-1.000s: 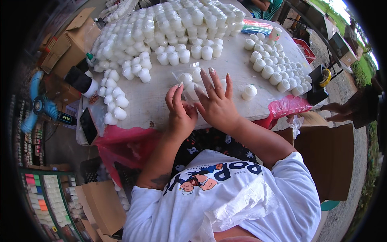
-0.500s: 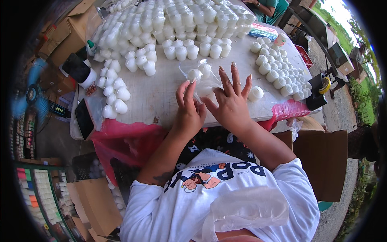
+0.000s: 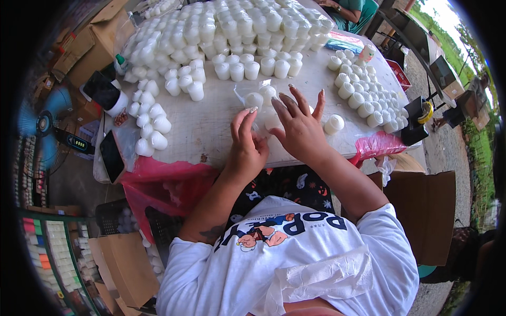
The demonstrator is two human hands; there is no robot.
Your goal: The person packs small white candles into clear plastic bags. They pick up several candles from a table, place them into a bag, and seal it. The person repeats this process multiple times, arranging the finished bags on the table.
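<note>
A clear plastic bag (image 3: 240, 90) with white cylindrical candles (image 3: 253, 101) inside lies in the middle of the table. My left hand (image 3: 249, 145) pinches the bag's near left edge between bent fingers and thumb. Over the bag's right side, my right hand (image 3: 305, 131) has its fingers spread and slightly curved, hiding part of the candles underneath. A single white candle (image 3: 333, 124) stands just right of that hand. Groups of loose candles (image 3: 237, 68) are beyond the bag, with more rows at the left (image 3: 161, 124) and right (image 3: 361, 97).
Stacked wrapped candle packs (image 3: 221, 26) cover the table's back (image 3: 195, 118). A phone (image 3: 112, 156) lies at its left edge, a tape dispenser (image 3: 419, 118) at the right. A fan (image 3: 45, 125) and cardboard boxes (image 3: 421, 216) flank the table. A co-worker (image 3: 348, 11) sits beyond it.
Both hands have shifted slightly, my right hand's fingers moving and bending over the bag, while my left stays pinched at its edge. The whole scene has shifted a little in the picture.
</note>
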